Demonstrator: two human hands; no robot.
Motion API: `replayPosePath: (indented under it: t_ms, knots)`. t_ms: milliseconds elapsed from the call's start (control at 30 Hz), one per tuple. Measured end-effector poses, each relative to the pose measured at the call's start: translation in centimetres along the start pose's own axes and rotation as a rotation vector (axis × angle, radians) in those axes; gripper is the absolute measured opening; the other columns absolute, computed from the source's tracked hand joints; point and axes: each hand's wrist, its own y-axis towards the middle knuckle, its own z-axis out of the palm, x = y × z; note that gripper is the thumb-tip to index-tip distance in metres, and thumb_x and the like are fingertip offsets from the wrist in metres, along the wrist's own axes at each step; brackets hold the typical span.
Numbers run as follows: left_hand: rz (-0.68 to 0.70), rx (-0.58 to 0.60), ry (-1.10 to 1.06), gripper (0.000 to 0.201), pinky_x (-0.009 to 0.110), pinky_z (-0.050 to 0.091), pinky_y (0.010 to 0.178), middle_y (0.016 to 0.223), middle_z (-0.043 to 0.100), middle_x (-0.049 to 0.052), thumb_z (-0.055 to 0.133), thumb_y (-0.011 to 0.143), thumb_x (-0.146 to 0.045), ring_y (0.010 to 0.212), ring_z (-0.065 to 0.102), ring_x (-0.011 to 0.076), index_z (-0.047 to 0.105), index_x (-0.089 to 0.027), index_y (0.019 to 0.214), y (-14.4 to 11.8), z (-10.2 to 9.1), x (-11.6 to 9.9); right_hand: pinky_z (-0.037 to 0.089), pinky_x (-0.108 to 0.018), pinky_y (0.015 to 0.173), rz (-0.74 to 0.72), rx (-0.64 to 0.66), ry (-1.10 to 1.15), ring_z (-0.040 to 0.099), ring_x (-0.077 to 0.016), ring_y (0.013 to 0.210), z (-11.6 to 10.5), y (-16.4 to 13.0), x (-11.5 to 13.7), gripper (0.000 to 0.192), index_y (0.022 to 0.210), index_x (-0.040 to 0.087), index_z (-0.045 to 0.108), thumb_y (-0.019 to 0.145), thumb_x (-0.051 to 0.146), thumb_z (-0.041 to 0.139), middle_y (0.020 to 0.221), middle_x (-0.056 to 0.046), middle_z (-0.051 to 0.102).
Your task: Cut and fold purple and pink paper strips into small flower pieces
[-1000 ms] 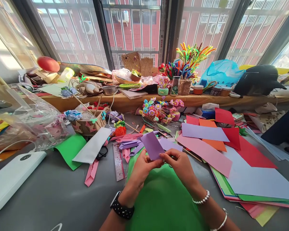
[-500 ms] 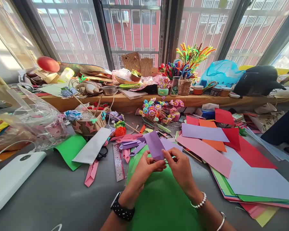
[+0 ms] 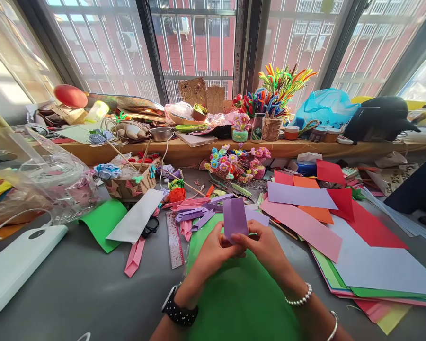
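A small rectangle of purple paper (image 3: pixel 235 217) stands nearly upright between my two hands. My left hand (image 3: pixel 215 251) grips its lower left edge, fingers curled behind it. My right hand (image 3: pixel 264 246) pinches the bottom edge, with the thumb on the front near the lower right corner; its other fingers are partly hidden behind the sheet. Under both hands lies a green sheet (image 3: pixel 248 298). Just beyond the hands are folded purple paper strips (image 3: pixel 195 214) and another piece of light purple paper (image 3: pixel 257 217).
A ruler (image 3: pixel 174 240), black-handled scissors (image 3: pixel 150 227) and a folded pink strip (image 3: pixel 135 257) lie to the left, past them a white power bank (image 3: pixel 24 267). Stacked coloured sheets (image 3: pixel 383 270) cover the right side. Crocheted flowers (image 3: pixel 230 161) and a cardboard basket (image 3: pixel 128 188) stand at the back.
The purple paper has turned from a tilt to nearly upright and shifted slightly right. My right thumb has moved across its lower front, and the hands have come closer together.
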Motion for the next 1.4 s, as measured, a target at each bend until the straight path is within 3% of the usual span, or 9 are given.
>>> replayPosePath:
  t_ms: [233, 367, 567, 767, 933, 1100, 1300, 1400]
  knots:
    - [0.037, -0.041, -0.035, 0.043, 0.032, 0.047, 0.069, 0.069, 0.065, 0.000, 0.072, 0.056, -0.025, 0.070, 0.064, 0.0209, 0.047, -0.022, 0.092, 0.2, -0.1, 0.4, 0.045, -0.025, 0.057, 0.035, -0.119, 0.092, 0.056, -0.0164, 0.067, 0.4, -0.1, -0.4, 0.025, 0.073, 0.018, 0.067, 0.071, 0.041, 0.058, 0.077, -0.004, 0.061]
    - [0.037, -0.051, -0.036, 0.044, 0.033, 0.047, 0.066, 0.056, 0.060, -0.005, 0.072, 0.057, -0.024, 0.061, 0.064, 0.0201, 0.045, -0.021, 0.091, 0.1, -0.1, 0.2, 0.044, -0.025, 0.055, 0.061, -0.100, 0.183, 0.055, -0.0160, 0.065, 0.6, -0.2, -0.7, 0.026, 0.070, 0.017, 0.067, 0.070, 0.042, 0.059, 0.073, -0.003, 0.061]
    - [0.002, -0.054, -0.017, 0.045, 0.031, 0.048, 0.062, 0.052, 0.057, -0.007, 0.073, 0.054, -0.024, 0.057, 0.064, 0.0195, 0.043, -0.022, 0.088, 0.1, -0.3, -0.4, 0.043, -0.025, 0.059, 0.089, -0.071, 0.249, 0.054, -0.0162, 0.070, 0.8, -0.3, -0.6, 0.024, 0.074, 0.016, 0.068, 0.071, 0.039, 0.059, 0.079, -0.003, 0.061]
    - [-0.036, -0.025, 0.047, 0.049, 0.032, 0.048, 0.062, 0.051, 0.056, -0.007, 0.073, 0.055, -0.023, 0.055, 0.062, 0.0180, 0.041, -0.019, 0.091, 0.0, -0.6, -0.5, 0.043, -0.024, 0.059, 0.064, -0.060, 0.219, 0.055, -0.0150, 0.067, 0.7, -0.3, -0.6, 0.023, 0.069, 0.017, 0.067, 0.070, 0.038, 0.060, 0.080, -0.003, 0.059]
    - [0.048, -0.045, 0.010, 0.048, 0.030, 0.047, 0.068, 0.064, 0.061, -0.004, 0.071, 0.058, -0.023, 0.067, 0.063, 0.0167, 0.039, -0.019, 0.094, 0.2, -0.6, 0.1, 0.044, -0.026, 0.065, 0.052, -0.114, 0.190, 0.056, -0.0176, 0.073, 0.8, -0.2, -0.9, 0.026, 0.072, 0.017, 0.069, 0.070, 0.041, 0.060, 0.081, -0.004, 0.060]
    - [0.091, -0.049, -0.007, 0.047, 0.030, 0.047, 0.065, 0.053, 0.056, -0.008, 0.070, 0.060, -0.023, 0.059, 0.062, 0.0154, 0.038, -0.019, 0.094, 0.2, -0.6, 0.1, 0.045, -0.028, 0.066, 0.015, -0.136, 0.192, 0.056, -0.0188, 0.074, 0.9, -0.2, -1.3, 0.025, 0.071, 0.018, 0.070, 0.071, 0.041, 0.059, 0.080, -0.004, 0.059]
    - [0.116, -0.099, -0.003, 0.051, 0.031, 0.047, 0.065, 0.053, 0.055, -0.009, 0.071, 0.058, -0.024, 0.059, 0.062, 0.0161, 0.037, -0.019, 0.096, 0.0, -0.6, -0.3, 0.043, -0.030, 0.075, -0.053, -0.003, 0.019, 0.055, -0.0205, 0.085, -0.7, 0.2, -0.3, 0.020, 0.066, 0.020, 0.070, 0.070, 0.038, 0.062, 0.089, -0.005, 0.060]
    - [0.147, -0.084, -0.004, 0.051, 0.029, 0.047, 0.064, 0.054, 0.055, -0.009, 0.070, 0.059, -0.023, 0.060, 0.063, 0.0156, 0.036, -0.019, 0.097, -0.2, -0.5, -0.5, 0.041, -0.030, 0.077, -0.074, -0.015, -0.027, 0.055, -0.0200, 0.086, -1.3, 0.3, 0.2, 0.017, 0.064, 0.020, 0.068, 0.069, 0.035, 0.063, 0.090, -0.004, 0.060]
